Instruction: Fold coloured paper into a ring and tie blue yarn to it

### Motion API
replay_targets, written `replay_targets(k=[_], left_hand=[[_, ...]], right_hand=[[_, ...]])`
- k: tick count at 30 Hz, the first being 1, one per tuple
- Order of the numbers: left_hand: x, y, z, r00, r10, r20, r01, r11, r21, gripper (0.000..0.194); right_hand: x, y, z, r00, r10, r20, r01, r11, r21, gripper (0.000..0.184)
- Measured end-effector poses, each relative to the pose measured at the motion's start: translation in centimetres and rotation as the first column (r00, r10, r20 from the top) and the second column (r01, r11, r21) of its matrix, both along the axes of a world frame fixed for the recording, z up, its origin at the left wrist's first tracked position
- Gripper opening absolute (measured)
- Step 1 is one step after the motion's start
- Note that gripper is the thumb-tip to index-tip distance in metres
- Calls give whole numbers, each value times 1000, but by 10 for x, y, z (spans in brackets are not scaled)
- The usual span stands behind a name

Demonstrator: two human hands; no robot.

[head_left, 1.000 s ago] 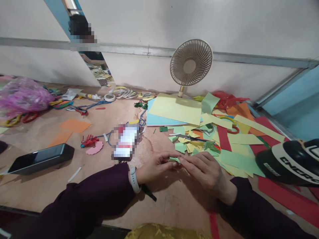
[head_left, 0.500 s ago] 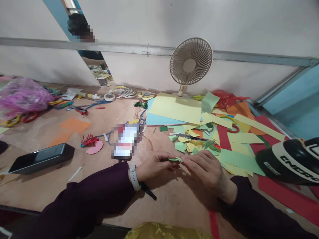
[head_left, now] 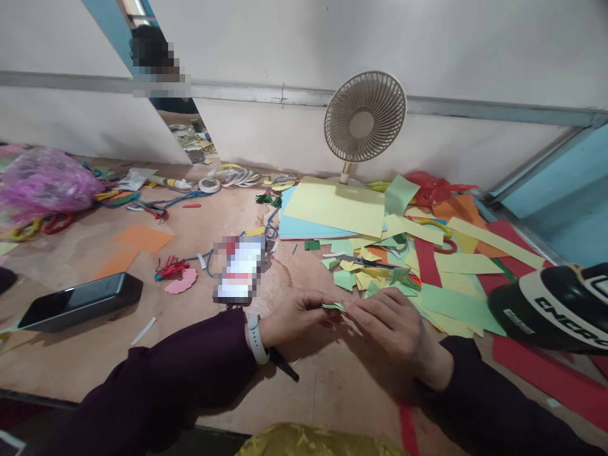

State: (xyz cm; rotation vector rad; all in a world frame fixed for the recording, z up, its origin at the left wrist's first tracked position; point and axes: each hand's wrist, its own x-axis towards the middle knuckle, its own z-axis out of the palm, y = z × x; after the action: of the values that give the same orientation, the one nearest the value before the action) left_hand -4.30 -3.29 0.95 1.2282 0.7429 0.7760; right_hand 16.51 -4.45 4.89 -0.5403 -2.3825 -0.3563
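My left hand point(head_left: 294, 316) and my right hand point(head_left: 387, 323) meet just above the brown tabletop point(head_left: 332, 380), fingertips pinched together on a small folded piece of light green paper point(head_left: 335, 306). Most of that paper is hidden between the fingers. A white watch band sits on my left wrist. Both arms wear dark purple sleeves. Close behind the hands lies a pile of green, yellow and red paper scraps point(head_left: 380, 272).
A phone point(head_left: 237, 269) lies beyond my left hand, a dark flat box point(head_left: 78, 301) at the left. Big yellow and blue sheets point(head_left: 332, 212) lie under a small fan point(head_left: 363, 120). A black helmet point(head_left: 555, 307) rests at the right. Tape rolls, cords and a pink bag line the far left.
The hands have barely moved; the fingers have shifted slightly on the green paper, which now shows a little more between the thumbs.
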Motion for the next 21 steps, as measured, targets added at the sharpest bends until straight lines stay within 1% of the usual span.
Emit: replay_targets(k=[8,14,21], left_hand=[[-1,0,1,1000,-3,-13,2,999,-54,34],[-1,0,2,1000,-12,11,13,996,-87,39],[-1,0,5,1000,-5,7,6,999,-52,39]], right_hand=[[0,-1,4,998,45,33,-46,999,26,20],[2,-1,6,997,38,64,-41,999,35,22],[3,-5,3,992,-3,127,-12,993,118,22]])
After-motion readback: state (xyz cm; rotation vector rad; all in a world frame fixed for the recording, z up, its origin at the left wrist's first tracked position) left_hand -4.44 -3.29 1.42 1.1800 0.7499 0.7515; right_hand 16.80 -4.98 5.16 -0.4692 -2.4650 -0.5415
